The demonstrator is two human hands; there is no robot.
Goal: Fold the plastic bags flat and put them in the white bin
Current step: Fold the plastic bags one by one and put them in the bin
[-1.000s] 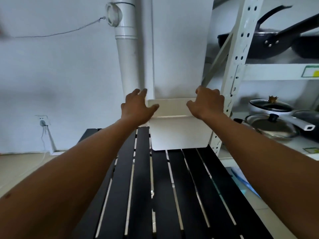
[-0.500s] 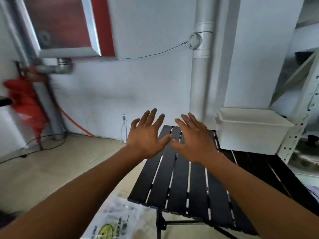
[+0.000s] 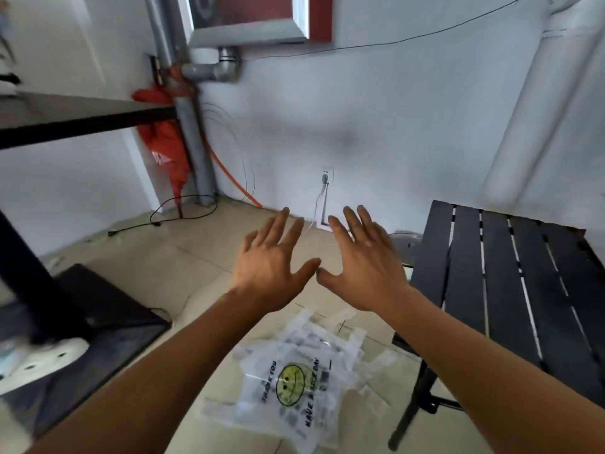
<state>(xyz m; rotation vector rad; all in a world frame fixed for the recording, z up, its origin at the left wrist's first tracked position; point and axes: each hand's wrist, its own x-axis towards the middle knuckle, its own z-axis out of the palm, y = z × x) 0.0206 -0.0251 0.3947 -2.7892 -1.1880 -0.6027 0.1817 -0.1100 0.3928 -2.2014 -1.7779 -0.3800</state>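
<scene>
A loose pile of clear plastic bags [image 3: 296, 378] lies on the tiled floor, the top one printed with a yellow smiley face and black lettering. My left hand [image 3: 271, 257] and my right hand [image 3: 363, 260] hover side by side in the air above and beyond the pile, fingers spread, thumbs nearly touching. Both hands hold nothing. The white bin is out of view.
A black slatted table [image 3: 510, 283] stands at the right, its leg beside the bags. A dark mat [image 3: 108, 326] and a black shelf frame [image 3: 29, 273] sit at the left. Cables [image 3: 183, 208], a red umbrella [image 3: 163, 142] and grey pipes fill the far corner.
The view has swung left and down, away from the white bin on the table. My hands left the bin's rim and now hang open over the floor. The bags have come into view.
</scene>
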